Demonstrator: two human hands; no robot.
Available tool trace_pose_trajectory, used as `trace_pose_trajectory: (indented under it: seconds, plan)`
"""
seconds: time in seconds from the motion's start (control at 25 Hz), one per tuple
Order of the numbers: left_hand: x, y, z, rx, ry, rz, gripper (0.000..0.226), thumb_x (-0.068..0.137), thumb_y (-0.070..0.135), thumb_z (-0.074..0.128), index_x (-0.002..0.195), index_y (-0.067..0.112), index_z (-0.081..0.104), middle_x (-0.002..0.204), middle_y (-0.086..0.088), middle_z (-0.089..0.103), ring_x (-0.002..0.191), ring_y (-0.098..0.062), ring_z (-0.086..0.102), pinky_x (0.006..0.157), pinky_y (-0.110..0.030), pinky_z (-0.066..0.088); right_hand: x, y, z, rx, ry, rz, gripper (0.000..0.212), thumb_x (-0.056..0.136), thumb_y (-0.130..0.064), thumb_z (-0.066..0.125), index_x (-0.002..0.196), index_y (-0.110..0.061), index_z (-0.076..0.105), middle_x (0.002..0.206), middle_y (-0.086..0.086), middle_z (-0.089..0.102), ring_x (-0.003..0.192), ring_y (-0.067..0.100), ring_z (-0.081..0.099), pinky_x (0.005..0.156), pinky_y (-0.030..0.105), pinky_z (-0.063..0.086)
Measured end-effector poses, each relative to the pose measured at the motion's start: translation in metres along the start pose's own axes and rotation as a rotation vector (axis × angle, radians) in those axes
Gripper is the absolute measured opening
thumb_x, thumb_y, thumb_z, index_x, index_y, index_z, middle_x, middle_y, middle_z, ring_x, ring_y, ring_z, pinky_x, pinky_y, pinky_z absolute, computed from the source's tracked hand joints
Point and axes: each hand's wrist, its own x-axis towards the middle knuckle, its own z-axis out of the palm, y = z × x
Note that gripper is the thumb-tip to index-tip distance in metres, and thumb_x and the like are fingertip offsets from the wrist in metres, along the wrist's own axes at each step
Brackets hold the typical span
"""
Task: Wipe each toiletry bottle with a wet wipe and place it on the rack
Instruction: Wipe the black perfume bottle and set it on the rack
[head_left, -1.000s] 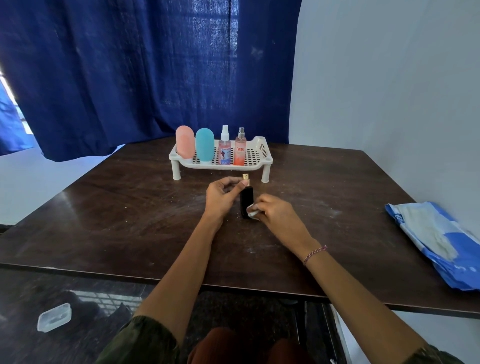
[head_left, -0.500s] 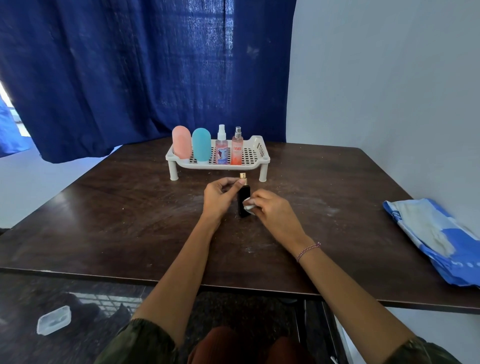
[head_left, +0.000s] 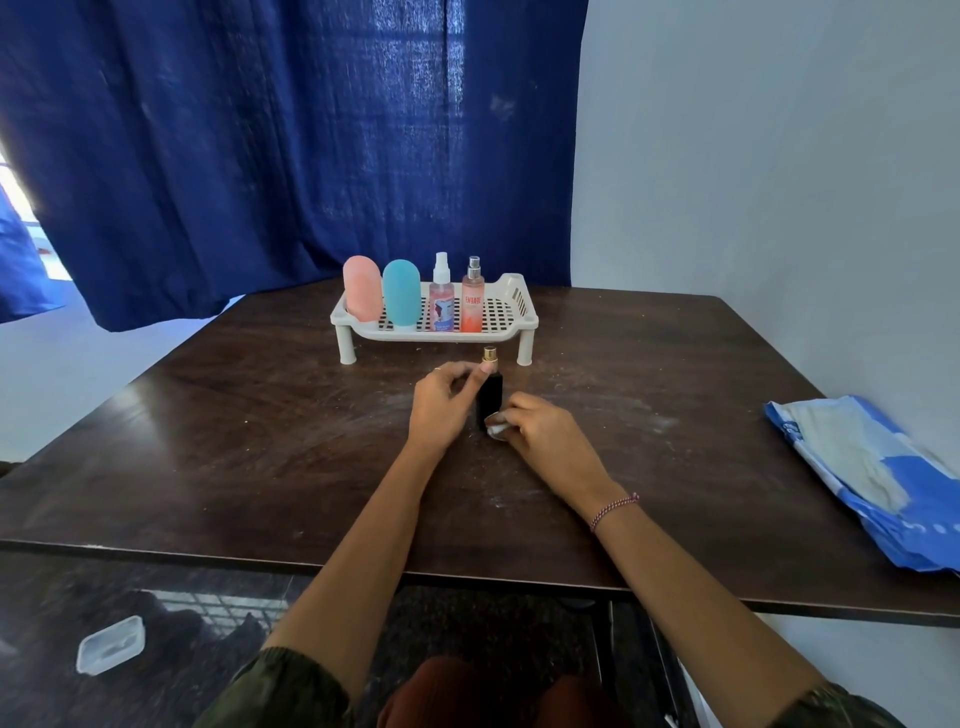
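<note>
A small black bottle with a gold cap stands upright on the dark table in front of the white rack. My left hand pinches the bottle near its top. My right hand holds a white wet wipe against the bottle's lower right side. On the rack stand a pink bottle, a teal bottle, a clear-capped pink spray bottle and an orange spray bottle.
A blue and white wipe packet lies at the table's right edge. The dark wooden table backs onto a blue curtain and a white wall. A clear plastic container lies on the floor at lower left.
Both hands stay on the black bottle. The right hand with the wipe has shifted slightly along the bottle's lower side. The camera view drifted a little.
</note>
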Motion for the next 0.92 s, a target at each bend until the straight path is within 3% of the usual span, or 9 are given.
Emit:
trace_pose_trajectory:
  seconds: [0.08,0.2,0.4,0.56,0.68,0.8,0.92]
  plan:
    - [-0.001,0.003,0.0,0.022,0.019,0.042,0.022,0.091,0.032,0.059,0.105,0.018,0.068,0.095,0.001,0.071,0.083,-0.003,0.062,0.076,-0.021,0.051,0.0,0.0,-0.001,0.039,0.027,0.019,0.018,0.082,-0.009,0.066,0.1,-0.006,0.071,0.09,0.005,0.062,0.083,0.017,0.06,0.075,0.026,0.047]
    - [-0.002,0.006,-0.002,0.019,0.034,0.058,0.02,0.089,0.029,0.062,0.107,0.02,0.066,0.089,0.007,0.069,0.083,-0.004,0.064,0.073,-0.027,0.054,0.0,0.002,-0.001,0.128,0.078,0.069,0.019,0.082,-0.01,0.067,0.101,-0.009,0.071,0.09,0.002,0.062,0.08,0.012,0.059,0.074,0.016,0.043]
    - [-0.003,0.008,-0.002,0.018,0.023,0.045,0.021,0.088,0.028,0.063,0.108,0.022,0.066,0.09,0.011,0.068,0.087,-0.005,0.065,0.078,-0.034,0.056,0.001,0.01,0.0,0.267,0.199,0.177,0.021,0.078,-0.004,0.07,0.098,-0.01,0.072,0.091,0.001,0.067,0.081,0.009,0.063,0.078,0.022,0.053]
    - [-0.004,0.009,-0.001,0.094,-0.018,0.053,0.028,0.093,0.027,0.057,0.117,0.015,0.064,0.107,0.002,0.069,0.099,-0.007,0.061,0.089,-0.025,0.049,0.0,0.011,-0.003,0.342,0.281,0.277,0.023,0.075,-0.005,0.074,0.095,-0.016,0.074,0.09,-0.006,0.069,0.078,0.001,0.06,0.073,0.01,0.047]
    - [-0.005,0.006,0.001,0.155,-0.072,0.087,0.034,0.097,0.033,0.047,0.123,0.014,0.061,0.117,-0.003,0.066,0.11,-0.015,0.058,0.094,-0.031,0.046,0.0,0.012,-0.006,0.356,0.354,0.316,0.021,0.075,-0.011,0.075,0.094,-0.019,0.074,0.089,-0.009,0.069,0.083,0.001,0.06,0.073,0.007,0.044]
    - [-0.007,0.006,0.002,0.164,-0.122,0.094,0.036,0.098,0.036,0.043,0.127,0.018,0.056,0.117,-0.001,0.065,0.109,-0.014,0.058,0.092,-0.033,0.046,0.0,0.012,-0.008,0.429,0.401,0.356,0.018,0.076,-0.012,0.075,0.093,-0.017,0.073,0.09,-0.008,0.069,0.083,-0.002,0.061,0.073,0.005,0.044]
    - [-0.008,0.005,0.002,0.12,-0.136,0.068,0.029,0.094,0.039,0.05,0.118,0.022,0.051,0.111,0.004,0.063,0.103,-0.011,0.059,0.09,-0.034,0.049,0.0,0.012,-0.009,0.444,0.413,0.371,0.018,0.076,-0.011,0.075,0.094,-0.014,0.073,0.089,-0.009,0.068,0.082,-0.006,0.06,0.072,0.003,0.042]
